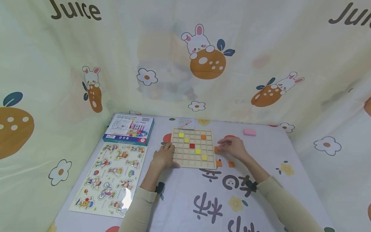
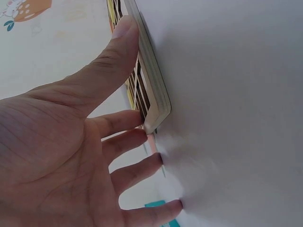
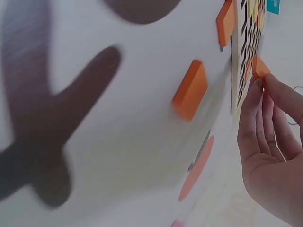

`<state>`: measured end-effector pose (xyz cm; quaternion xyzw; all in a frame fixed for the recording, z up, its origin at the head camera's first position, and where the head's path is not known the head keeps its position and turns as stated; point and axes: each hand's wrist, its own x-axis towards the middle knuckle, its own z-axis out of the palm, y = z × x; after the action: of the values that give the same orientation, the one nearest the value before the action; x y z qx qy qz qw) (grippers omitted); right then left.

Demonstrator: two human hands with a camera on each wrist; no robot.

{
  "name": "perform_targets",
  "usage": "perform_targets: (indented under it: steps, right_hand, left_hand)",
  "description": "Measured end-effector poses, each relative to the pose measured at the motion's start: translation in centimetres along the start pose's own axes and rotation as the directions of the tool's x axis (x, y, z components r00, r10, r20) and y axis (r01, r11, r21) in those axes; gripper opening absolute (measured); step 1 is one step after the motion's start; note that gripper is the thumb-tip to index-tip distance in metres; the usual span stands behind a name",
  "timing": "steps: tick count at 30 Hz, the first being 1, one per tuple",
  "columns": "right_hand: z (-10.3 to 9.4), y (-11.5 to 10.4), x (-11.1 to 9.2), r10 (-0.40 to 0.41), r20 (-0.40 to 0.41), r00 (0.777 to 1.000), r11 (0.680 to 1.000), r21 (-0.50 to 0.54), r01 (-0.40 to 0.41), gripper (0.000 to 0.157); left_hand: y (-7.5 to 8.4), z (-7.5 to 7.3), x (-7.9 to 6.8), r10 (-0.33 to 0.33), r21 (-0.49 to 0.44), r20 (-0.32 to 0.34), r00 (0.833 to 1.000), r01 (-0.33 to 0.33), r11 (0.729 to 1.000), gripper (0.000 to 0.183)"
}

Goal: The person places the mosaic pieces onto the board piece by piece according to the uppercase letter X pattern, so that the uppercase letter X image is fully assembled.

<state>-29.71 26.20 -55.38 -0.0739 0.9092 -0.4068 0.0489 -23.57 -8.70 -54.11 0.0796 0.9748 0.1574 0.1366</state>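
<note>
A wooden grid board (image 1: 181, 158) lies on the table with square tiles in its cells: several yellow ones, a red tile (image 1: 192, 146) and an orange one (image 1: 203, 137). My left hand (image 1: 163, 157) rests at the board's near left corner, its thumb along the near edge and fingers spread at the left side. Just past the right edge, my right hand (image 1: 234, 149) pinches an orange square tile (image 3: 259, 67) between thumb and fingertips. Two more orange tiles lie on the cloth by the board's near right corner, one at the edge and one loose tile (image 3: 191, 92) farther right.
To the left is a picture board (image 1: 116, 161) with cartoon figures, and behind it a flat box (image 1: 124, 139). A small printed grid card (image 1: 186, 123) lies beyond the board. A pink block (image 1: 249, 132) sits at the back right. Patterned curtains (image 1: 168, 96) enclose the table.
</note>
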Motion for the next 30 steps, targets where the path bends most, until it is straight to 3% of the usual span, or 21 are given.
perform_targets:
  steps: [12, 30]
  right_hand:
    - [3.0, -2.8, 3.0, 0.118, 0.023, 0.993, 0.992, 0.05, -0.119, 0.031]
    - [5.7, -4.5, 6.2, 0.072, -0.008, 0.997, 0.996, 0.045, -0.071, 0.024]
  left_hand:
    - [0.0, 0.0, 0.0, -0.01, 0.001, 0.002, 1.0, 0.01, 1.0, 0.098]
    - [-0.1, -0.2, 0.0, -0.006, -0.016, -0.001, 1.0, 0.006, 1.0, 0.098]
